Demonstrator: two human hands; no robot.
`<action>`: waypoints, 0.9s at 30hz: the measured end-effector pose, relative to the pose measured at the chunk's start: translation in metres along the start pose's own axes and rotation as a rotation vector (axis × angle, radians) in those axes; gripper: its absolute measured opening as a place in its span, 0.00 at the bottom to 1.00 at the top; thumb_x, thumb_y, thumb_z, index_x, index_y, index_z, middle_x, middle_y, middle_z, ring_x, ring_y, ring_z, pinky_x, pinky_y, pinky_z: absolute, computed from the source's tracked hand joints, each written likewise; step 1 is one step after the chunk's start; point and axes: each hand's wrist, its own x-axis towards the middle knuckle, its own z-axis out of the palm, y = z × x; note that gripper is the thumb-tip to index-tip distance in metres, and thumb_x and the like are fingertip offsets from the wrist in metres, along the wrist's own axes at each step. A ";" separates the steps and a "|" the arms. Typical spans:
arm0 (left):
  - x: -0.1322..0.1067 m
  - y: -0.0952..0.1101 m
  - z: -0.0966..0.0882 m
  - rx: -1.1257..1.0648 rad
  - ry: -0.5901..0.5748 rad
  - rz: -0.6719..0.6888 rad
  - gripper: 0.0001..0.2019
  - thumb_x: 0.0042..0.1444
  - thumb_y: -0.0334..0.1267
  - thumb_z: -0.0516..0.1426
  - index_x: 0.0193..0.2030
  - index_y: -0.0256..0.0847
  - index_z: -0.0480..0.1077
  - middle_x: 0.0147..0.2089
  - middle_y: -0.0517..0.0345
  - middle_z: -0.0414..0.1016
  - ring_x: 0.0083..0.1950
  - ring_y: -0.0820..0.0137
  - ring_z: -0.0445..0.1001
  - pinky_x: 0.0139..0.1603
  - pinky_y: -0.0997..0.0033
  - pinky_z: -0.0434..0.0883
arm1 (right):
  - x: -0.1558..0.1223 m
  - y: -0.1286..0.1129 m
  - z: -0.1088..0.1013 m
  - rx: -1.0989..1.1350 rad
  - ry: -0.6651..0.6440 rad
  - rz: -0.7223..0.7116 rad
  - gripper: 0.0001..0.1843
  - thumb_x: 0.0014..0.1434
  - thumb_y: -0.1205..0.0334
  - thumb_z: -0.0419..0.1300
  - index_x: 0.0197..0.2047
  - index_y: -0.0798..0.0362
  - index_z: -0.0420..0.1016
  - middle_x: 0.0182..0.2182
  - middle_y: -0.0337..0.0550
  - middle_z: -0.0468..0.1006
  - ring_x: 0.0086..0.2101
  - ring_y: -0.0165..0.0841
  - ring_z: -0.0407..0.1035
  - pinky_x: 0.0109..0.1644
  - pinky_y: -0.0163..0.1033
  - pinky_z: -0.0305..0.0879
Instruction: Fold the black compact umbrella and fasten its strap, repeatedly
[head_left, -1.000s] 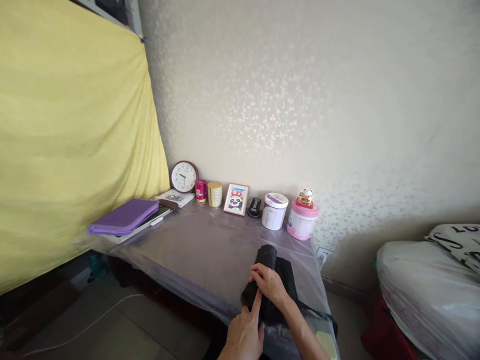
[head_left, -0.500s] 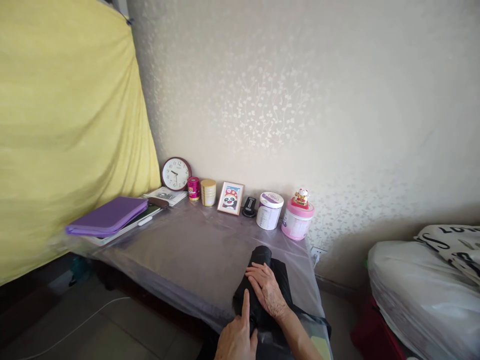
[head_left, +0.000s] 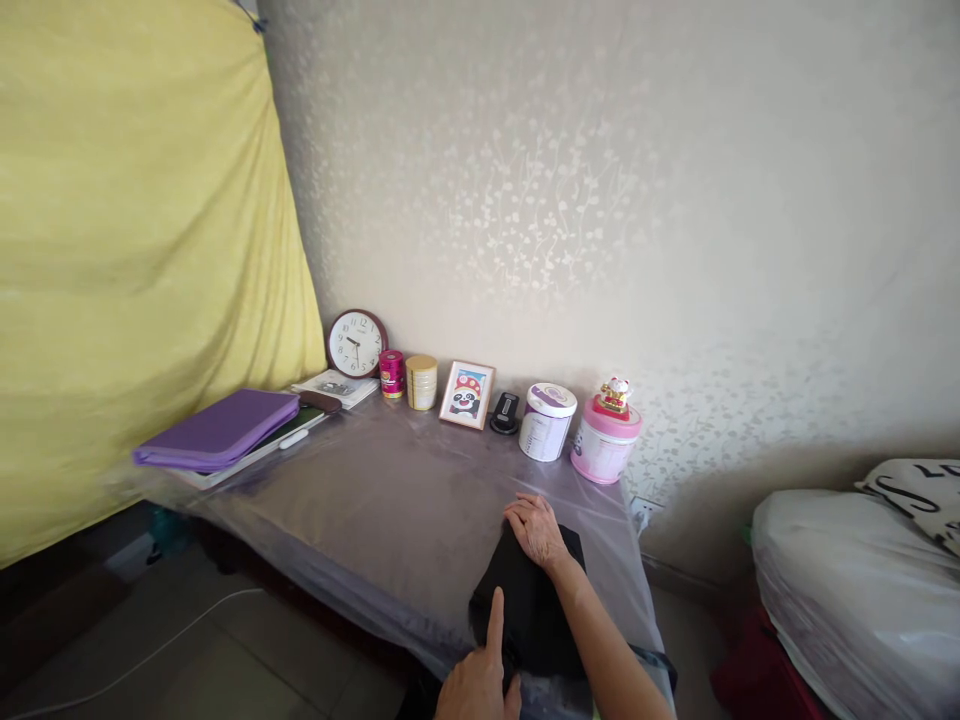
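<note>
A folded black cloth (head_left: 529, 605) lies near the front right corner of a table covered in clear plastic sheet (head_left: 390, 490). My right hand (head_left: 536, 528) rests flat on the cloth's far end, fingers together and stretched out. My left hand (head_left: 480, 675) is at the bottom edge, with only the index finger extended and its tip pressing on the cloth's near left part; the other fingers are curled in.
Along the wall stand a round clock (head_left: 356, 343), a red tin (head_left: 391, 373), a yellow tin (head_left: 421, 382), a framed panda picture (head_left: 466, 395), a white tub (head_left: 546, 422) and a pink tub (head_left: 604, 444). A purple case (head_left: 217, 431) lies at left. A yellow curtain (head_left: 135, 260) hangs left; a bed (head_left: 855, 590) is right.
My right hand slid away from me along the cloth to its far end, and the rolled end now lies flatter. The left index finger stayed pressed on the near part.
</note>
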 end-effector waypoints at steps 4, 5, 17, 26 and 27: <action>0.002 -0.001 0.003 -0.014 -0.005 -0.030 0.39 0.54 0.36 0.48 0.64 0.40 0.22 0.37 0.53 0.75 0.38 0.66 0.73 0.37 0.71 0.64 | 0.009 0.005 0.001 -0.047 0.007 -0.026 0.18 0.60 0.63 0.46 0.33 0.47 0.77 0.38 0.38 0.79 0.50 0.33 0.63 0.55 0.39 0.53; 0.002 -0.001 0.003 -0.012 -0.001 -0.034 0.39 0.54 0.35 0.48 0.64 0.40 0.22 0.36 0.53 0.75 0.38 0.66 0.73 0.37 0.71 0.64 | 0.010 0.006 0.002 -0.057 0.016 -0.033 0.18 0.60 0.63 0.46 0.34 0.48 0.77 0.39 0.38 0.78 0.49 0.33 0.63 0.54 0.38 0.54; -0.006 0.010 0.005 0.088 0.073 0.000 0.39 0.53 0.30 0.48 0.64 0.37 0.25 0.39 0.45 0.75 0.40 0.60 0.74 0.39 0.64 0.67 | -0.043 0.024 0.018 0.074 0.436 0.311 0.25 0.61 0.52 0.40 0.50 0.58 0.67 0.47 0.57 0.72 0.50 0.43 0.64 0.53 0.49 0.59; -0.002 0.009 0.019 0.062 0.017 -0.069 0.34 0.53 0.30 0.44 0.64 0.41 0.31 0.42 0.39 0.74 0.43 0.53 0.74 0.41 0.56 0.68 | -0.048 -0.017 0.049 0.089 0.441 0.446 0.33 0.56 0.52 0.44 0.58 0.68 0.55 0.52 0.75 0.62 0.50 0.57 0.63 0.47 0.61 0.59; -0.002 0.008 0.022 0.026 0.028 -0.070 0.32 0.54 0.32 0.43 0.64 0.42 0.33 0.41 0.39 0.74 0.42 0.52 0.74 0.41 0.55 0.68 | -0.049 -0.020 0.049 0.086 0.433 0.469 0.35 0.56 0.51 0.44 0.59 0.68 0.53 0.53 0.77 0.60 0.50 0.58 0.62 0.47 0.62 0.58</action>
